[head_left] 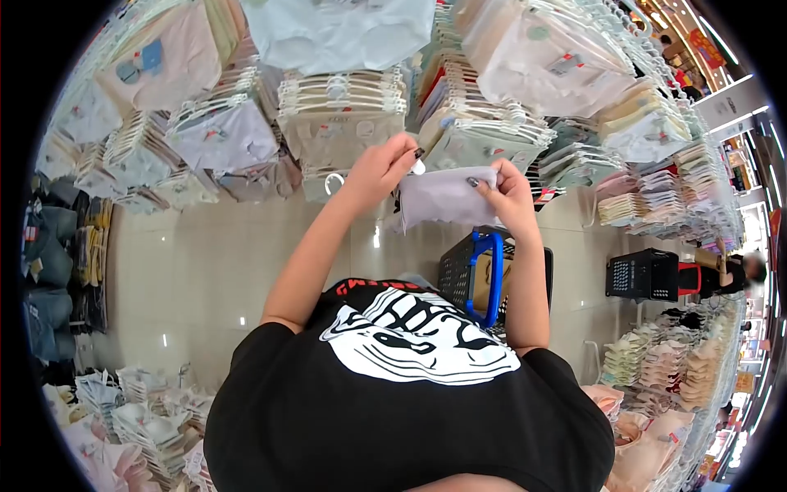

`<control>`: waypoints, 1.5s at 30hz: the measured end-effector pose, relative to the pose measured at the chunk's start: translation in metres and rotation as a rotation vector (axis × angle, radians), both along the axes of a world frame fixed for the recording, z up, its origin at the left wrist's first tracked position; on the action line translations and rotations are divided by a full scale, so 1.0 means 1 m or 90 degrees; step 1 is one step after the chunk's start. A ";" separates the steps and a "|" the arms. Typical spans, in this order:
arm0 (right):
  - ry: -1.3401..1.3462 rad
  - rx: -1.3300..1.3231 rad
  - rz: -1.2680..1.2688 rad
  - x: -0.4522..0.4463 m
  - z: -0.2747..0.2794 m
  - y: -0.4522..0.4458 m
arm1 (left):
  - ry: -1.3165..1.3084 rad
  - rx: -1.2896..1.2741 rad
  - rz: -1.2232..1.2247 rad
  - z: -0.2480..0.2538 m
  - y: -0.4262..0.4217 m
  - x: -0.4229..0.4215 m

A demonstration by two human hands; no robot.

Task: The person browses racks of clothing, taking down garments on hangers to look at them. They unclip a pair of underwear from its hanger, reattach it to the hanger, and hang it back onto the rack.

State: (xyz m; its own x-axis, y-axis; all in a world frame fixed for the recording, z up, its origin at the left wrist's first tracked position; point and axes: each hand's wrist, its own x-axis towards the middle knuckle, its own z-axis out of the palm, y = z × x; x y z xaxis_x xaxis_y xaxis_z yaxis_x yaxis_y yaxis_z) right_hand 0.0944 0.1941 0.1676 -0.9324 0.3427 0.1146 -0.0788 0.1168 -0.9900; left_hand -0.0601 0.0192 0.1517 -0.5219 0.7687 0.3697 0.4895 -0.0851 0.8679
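A pale lavender pair of folded underpants (447, 197) is stretched out in front of me, below the racks. My right hand (512, 197) pinches its upper right corner between thumb and fingers. At its upper left corner, my left hand (387, 170) is closed, with a small white plastic end showing at the fingertips. A white hanger hook (334, 183) sticks out to the left of that hand and seems to belong to the same hanger, though the hand hides the middle. Dark polish shows on the nails.
Racks of hanging underwear (340, 123) stand ahead, with a large light-blue pair (340, 33) above. A black shopping basket with a blue handle (489, 279) stands close by on the right. Farther right are a black cart (643, 275) and a person (728, 275). More garments hang behind on both sides.
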 end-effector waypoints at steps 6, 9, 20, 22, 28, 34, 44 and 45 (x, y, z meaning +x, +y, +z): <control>-0.051 -0.029 0.045 -0.017 0.003 -0.008 | -0.060 0.025 0.039 -0.007 -0.014 -0.007; -0.102 -0.035 0.059 -0.030 0.000 -0.013 | 0.001 -0.018 0.082 -0.008 -0.024 -0.009; -0.073 -0.058 0.017 -0.038 -0.037 -0.020 | 0.073 -0.103 0.105 -0.030 -0.023 -0.002; -0.112 -0.059 -0.051 -0.036 -0.047 -0.019 | 0.055 -0.126 0.091 -0.029 -0.016 0.003; -0.016 -0.116 -0.179 -0.019 -0.057 -0.023 | 0.025 -0.142 0.043 -0.039 -0.001 0.017; -0.011 -0.063 -0.193 -0.001 -0.062 -0.023 | 0.003 -0.073 0.018 -0.055 0.013 0.027; -0.090 0.214 -0.228 0.008 -0.068 -0.040 | -0.151 -0.054 0.017 -0.059 0.003 0.034; -0.082 0.231 -0.221 0.007 -0.066 -0.043 | -0.166 -0.056 0.015 -0.059 0.001 0.035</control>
State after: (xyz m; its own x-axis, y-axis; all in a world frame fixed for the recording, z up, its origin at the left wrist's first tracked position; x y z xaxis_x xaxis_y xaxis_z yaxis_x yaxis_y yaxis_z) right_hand 0.1015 0.1513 0.1012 -0.7855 0.5936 0.1749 0.1457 0.4521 -0.8800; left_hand -0.0255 0.0201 0.0926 -0.6089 0.7784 0.1526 0.2496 0.0054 0.9683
